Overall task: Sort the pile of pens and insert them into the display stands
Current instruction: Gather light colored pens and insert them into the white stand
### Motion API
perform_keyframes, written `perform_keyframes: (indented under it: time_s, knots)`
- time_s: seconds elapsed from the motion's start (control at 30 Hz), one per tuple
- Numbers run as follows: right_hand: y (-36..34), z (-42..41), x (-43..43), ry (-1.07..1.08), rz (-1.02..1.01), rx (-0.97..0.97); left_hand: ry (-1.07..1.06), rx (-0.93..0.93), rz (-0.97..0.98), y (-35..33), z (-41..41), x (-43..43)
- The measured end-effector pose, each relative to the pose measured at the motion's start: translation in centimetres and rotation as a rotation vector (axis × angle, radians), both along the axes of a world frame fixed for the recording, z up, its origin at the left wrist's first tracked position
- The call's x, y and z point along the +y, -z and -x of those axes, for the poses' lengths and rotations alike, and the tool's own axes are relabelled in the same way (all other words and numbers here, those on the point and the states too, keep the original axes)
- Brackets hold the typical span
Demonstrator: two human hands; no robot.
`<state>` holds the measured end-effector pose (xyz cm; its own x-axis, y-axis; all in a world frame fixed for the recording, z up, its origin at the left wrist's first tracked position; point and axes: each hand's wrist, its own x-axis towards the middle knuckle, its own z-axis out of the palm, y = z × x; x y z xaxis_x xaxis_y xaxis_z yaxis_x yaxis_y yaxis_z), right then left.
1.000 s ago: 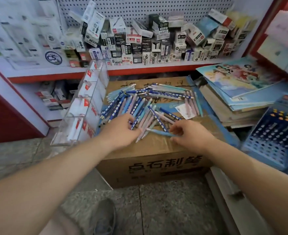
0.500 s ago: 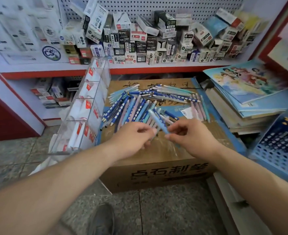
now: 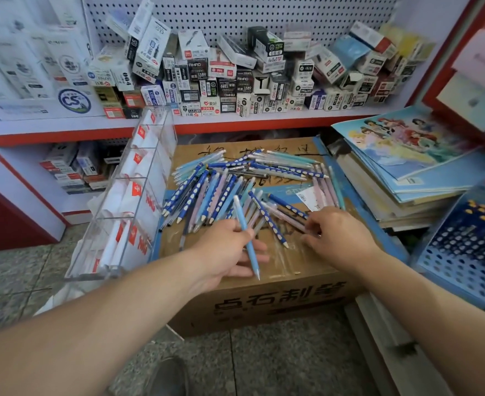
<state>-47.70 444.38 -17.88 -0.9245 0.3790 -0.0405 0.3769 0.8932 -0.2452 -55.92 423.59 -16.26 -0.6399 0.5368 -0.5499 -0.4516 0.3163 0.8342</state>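
Pens (image 3: 235,178) lie in a loose heap across the top of a cardboard box (image 3: 278,298) at the centre of the frame, mostly dark blue ones with pale dots mixed with light blue, teal and pink barrels. My left hand (image 3: 230,252) sits at the near edge of the heap and pinches a light blue pen (image 3: 247,241), which slants from upper left to lower right with its tip pointing toward me over the box's front edge. My right hand (image 3: 333,235) is apart from it, to the right of centre, fingers curled down onto a few pale pens at the right side of the heap; I cannot tell whether they grip one or only rest on it. A clear acrylic display stand (image 3: 127,201) with red-marked compartments leans just beside the box on the left. At the right edge of the frame stands a blue perforated stand (image 3: 464,247) with pens already in its far rows. A stack of books (image 3: 407,167) lies in the upper right, beside the box, and small stationery boxes (image 3: 235,78) crowd the shelf along the top.
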Motion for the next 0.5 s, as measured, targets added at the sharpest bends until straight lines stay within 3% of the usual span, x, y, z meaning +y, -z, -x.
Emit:
perform_keyframes:
  time_s: [0.4,0.5]
  knots:
    - [0.18,0.11,-0.29,0.056,0.052,-0.061,0.055,0.054,0.063,0.76,0.45,0.52]
    - [-0.43,-0.31,-0.47,0.083,0.164,0.049,0.038,0.054,0.034,0.64,0.55,0.75]
